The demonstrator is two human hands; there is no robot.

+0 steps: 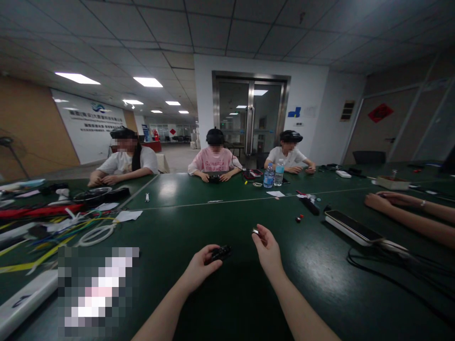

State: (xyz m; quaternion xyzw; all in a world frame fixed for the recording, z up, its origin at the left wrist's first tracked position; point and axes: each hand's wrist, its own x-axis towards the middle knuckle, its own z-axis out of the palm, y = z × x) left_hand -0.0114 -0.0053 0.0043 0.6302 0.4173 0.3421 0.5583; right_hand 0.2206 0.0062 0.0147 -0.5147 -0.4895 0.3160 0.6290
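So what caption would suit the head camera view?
Over a dark green table, the left hand holds a small black object, the right hand a tiny shiny piece.

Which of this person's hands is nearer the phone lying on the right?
The right hand, left of the phone; the left hand, holding a black object, is farther left.

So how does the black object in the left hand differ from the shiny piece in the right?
The black object is bulkier; the shiny piece is tiny. The black object looks dark, the shiny piece bright. Both are held, by left hand and right hand.
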